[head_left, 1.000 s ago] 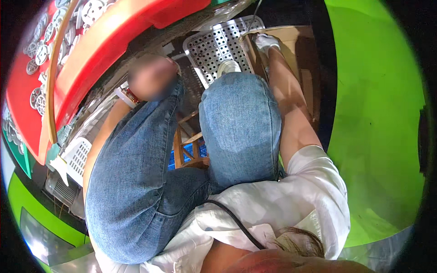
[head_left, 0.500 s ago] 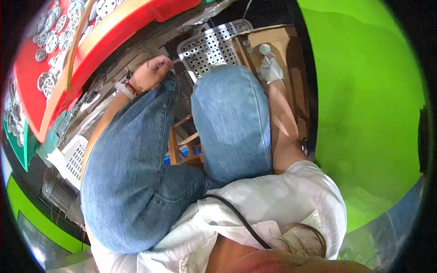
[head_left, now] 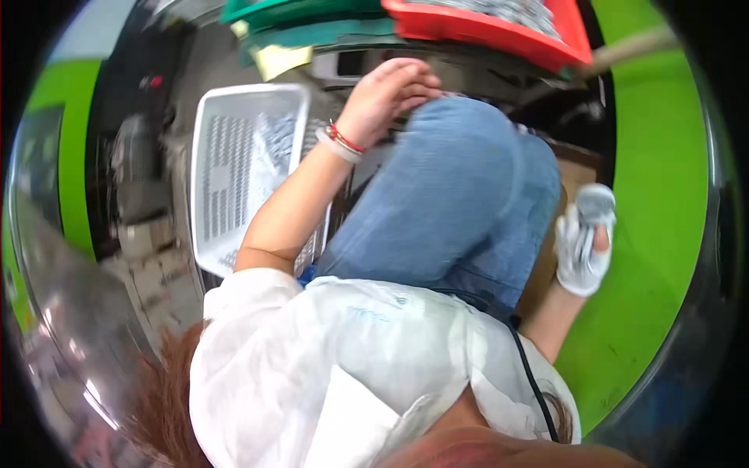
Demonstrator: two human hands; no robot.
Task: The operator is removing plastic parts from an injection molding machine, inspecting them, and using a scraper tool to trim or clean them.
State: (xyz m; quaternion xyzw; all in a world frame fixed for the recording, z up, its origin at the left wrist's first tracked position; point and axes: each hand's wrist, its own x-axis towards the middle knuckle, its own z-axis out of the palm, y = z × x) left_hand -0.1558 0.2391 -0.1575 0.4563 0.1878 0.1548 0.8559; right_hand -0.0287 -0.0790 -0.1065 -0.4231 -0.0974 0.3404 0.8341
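Left hand loosely curled by knee, seemingly empty, perhaps resting; gloved right hand wrapped round grey piece, likely against slipping.

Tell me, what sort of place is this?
Probably a workshop or small factory, though I can't be certain. A red tray holds a heap of grey parts, a white perforated basket stands at the person's left, and the gloved right hand holds a round-ended grey piece.

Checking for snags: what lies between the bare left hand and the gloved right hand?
In the head view, the jeans-covered legs lie between the left hand and the gloved right hand.
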